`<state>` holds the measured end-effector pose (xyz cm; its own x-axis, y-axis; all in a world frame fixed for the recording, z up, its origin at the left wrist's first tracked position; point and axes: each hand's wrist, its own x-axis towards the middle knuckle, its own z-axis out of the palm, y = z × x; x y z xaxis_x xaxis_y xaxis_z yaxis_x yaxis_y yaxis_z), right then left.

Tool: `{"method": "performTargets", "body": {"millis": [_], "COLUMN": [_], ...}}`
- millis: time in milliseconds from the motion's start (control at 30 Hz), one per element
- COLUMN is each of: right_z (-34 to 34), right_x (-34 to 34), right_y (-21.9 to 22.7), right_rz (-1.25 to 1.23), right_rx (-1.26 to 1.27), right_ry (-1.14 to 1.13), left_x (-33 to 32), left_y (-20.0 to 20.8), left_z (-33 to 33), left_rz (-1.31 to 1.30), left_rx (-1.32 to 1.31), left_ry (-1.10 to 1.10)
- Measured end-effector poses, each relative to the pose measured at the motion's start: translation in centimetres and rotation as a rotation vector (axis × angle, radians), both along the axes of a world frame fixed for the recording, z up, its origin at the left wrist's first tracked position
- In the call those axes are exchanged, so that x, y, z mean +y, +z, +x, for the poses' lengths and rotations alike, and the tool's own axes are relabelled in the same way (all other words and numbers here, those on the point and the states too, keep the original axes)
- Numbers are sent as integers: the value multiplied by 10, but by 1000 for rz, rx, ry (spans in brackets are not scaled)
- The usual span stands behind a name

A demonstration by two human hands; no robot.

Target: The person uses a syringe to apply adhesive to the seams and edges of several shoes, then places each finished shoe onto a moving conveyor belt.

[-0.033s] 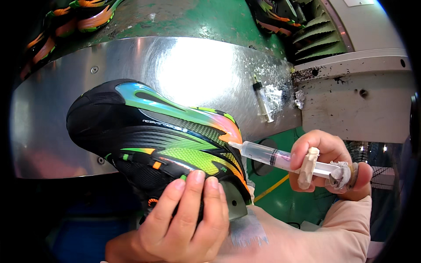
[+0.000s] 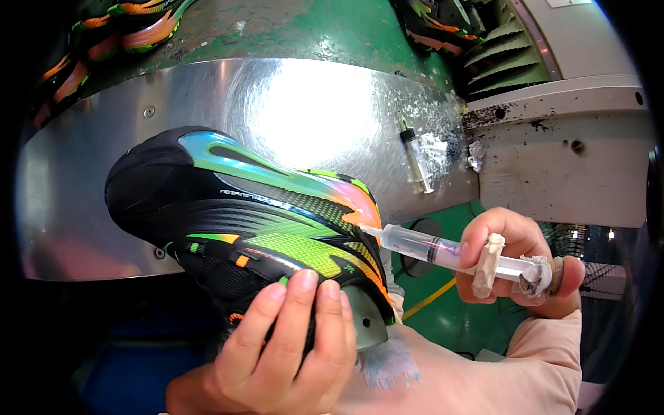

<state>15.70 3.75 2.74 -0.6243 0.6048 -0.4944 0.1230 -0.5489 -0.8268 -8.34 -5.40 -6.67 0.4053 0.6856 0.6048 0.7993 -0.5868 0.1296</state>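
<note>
A black, green and orange sports shoe (image 2: 290, 228) lies on its side, toe to the left. Its glossy sole edge faces away from me, and a grey-green last (image 2: 370, 325) fills its opening. My left hand (image 2: 287, 346) grips the shoe at the collar and laces; its thumb is hidden. In my right hand (image 2: 512, 228) is a clear syringe (image 2: 415, 246), its flange and plunger end wrapped in lumpy pale material. The thumb rests at the plunger end. The syringe tip meets, or nearly meets, the orange heel part where sole and upper join.
Beneath the shoe is a shiny metal plate (image 2: 76, 200). A second syringe (image 2: 416, 162) lies at its right end beside white crumbs (image 2: 434, 149). More shoes stand at the far left (image 2: 152, 28) and far right (image 2: 439, 31). A stained pale machine housing (image 2: 546, 152) borders the right side.
The shoe and my left hand have shifted very slightly left. The syringe tip stays at the same heel seam, and my right hand keeps its hold.
</note>
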Motion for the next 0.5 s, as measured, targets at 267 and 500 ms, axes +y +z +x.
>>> {"method": "performTargets", "body": {"millis": [267, 500], "right_z": [32, 51], "right_x": [-8, -5], "right_y": [-45, -72], "right_rz": [-140, -234], "right_rx": [375, 523], "right_ry": [-188, -311], "left_x": [7, 29], "left_y": [34, 55], "left_z": [10, 26], "left_rz": [-135, -348], "left_rx": [150, 329], "left_ry": [31, 35]}}
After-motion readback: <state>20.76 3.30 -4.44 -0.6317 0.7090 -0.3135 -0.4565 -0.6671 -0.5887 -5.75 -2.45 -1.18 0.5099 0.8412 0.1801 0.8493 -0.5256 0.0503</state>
